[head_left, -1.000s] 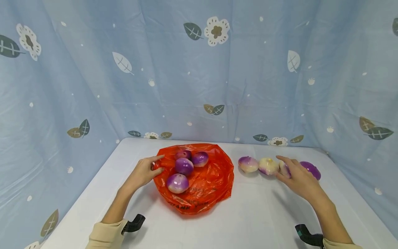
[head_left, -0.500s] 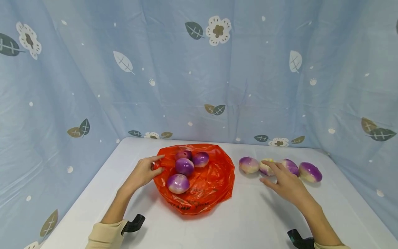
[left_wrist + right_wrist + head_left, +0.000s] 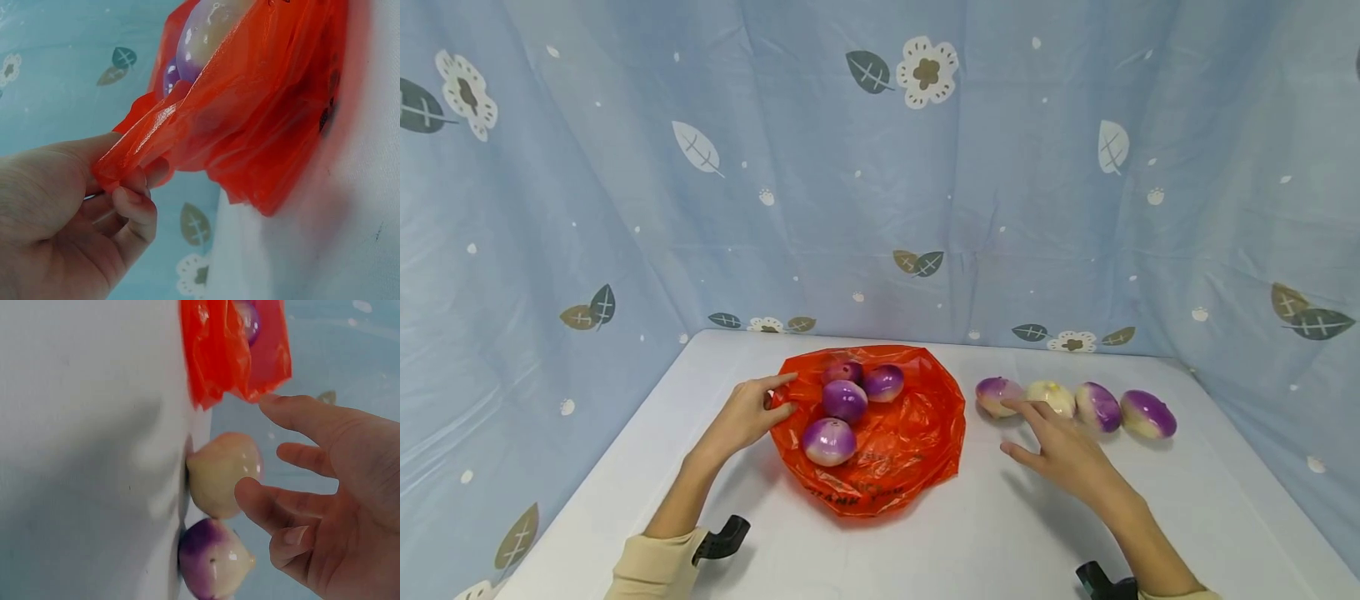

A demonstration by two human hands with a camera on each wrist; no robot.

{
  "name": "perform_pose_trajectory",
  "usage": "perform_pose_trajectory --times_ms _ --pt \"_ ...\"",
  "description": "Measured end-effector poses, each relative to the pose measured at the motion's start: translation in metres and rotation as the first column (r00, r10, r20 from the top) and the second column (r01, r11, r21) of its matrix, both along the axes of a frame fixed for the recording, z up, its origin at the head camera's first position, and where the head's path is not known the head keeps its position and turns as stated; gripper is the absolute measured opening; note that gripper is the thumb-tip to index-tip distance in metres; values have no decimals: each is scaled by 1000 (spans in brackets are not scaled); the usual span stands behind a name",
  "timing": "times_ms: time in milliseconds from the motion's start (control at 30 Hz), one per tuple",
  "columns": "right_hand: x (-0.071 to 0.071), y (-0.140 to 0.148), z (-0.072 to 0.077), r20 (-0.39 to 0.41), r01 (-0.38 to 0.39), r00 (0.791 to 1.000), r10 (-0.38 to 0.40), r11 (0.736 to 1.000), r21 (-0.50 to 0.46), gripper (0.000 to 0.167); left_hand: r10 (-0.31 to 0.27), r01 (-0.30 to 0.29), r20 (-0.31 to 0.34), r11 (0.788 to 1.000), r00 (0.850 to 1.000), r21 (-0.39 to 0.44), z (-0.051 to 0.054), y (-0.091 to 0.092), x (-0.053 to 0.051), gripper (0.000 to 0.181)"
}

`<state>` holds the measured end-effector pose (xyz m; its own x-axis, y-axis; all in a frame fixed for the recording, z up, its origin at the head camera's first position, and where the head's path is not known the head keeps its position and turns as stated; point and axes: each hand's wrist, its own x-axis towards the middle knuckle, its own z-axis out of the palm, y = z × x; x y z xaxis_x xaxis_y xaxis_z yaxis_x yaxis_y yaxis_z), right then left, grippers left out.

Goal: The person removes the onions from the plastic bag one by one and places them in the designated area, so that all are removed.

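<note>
A red plastic bag (image 3: 917, 437) lies spread open on the white table, with several glossy purple-and-white onions (image 3: 829, 442) inside. My left hand (image 3: 747, 414) pinches the bag's left edge between thumb and fingers, as the left wrist view shows the film (image 3: 250, 119) pulled up. To the right of the bag several more onions stand in a row. My right hand (image 3: 1063, 454) holds nothing; its fingers are spread near the leftmost onion (image 3: 995, 392) of that row. In the right wrist view a pale onion (image 3: 219, 472) and a purple one (image 3: 206, 559) sit beyond the fingertips.
The white table (image 3: 1000, 533) reaches back to a blue patterned curtain (image 3: 820, 200), which also hangs at both sides. At the right end of the row is a purple onion (image 3: 1148, 414). Each wrist carries a black camera mount (image 3: 722, 540).
My right hand has moved left along the row, from the right-hand onions toward the leftmost one, uncovering those behind it. The left hand and the bag stay in place.
</note>
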<state>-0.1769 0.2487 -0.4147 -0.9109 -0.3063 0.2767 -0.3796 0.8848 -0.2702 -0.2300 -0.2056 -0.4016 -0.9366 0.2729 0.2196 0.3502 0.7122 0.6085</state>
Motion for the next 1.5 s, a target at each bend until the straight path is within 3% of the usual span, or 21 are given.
perform_pose_trajectory --times_ms 233,500,667,967,1267,1500 --pt "4 -14 -4 68 -27 997 31 998 -48 69 12 -12 -9 1000 1000 -4 -1 -1 0 47" --pt "6 -28 -10 -2 -102 995 102 994 -30 64 6 -6 -17 1000 1000 -10 -1 0 0 47" --pt "9 -37 -12 6 -106 994 106 994 -24 63 9 -9 -7 1000 1000 -12 -1 0 0 47" --pt "8 -56 0 105 -102 988 112 991 -91 59 9 -9 -11 1000 1000 -4 0 0 -1 47" --pt "5 -91 9 62 -168 983 174 981 -93 55 7 -7 8 1000 1000 -7 -2 -1 -2 47" --pt "3 -124 13 118 -191 971 207 972 -134 54 10 -10 15 1000 1000 -11 -2 -1 -2 47"
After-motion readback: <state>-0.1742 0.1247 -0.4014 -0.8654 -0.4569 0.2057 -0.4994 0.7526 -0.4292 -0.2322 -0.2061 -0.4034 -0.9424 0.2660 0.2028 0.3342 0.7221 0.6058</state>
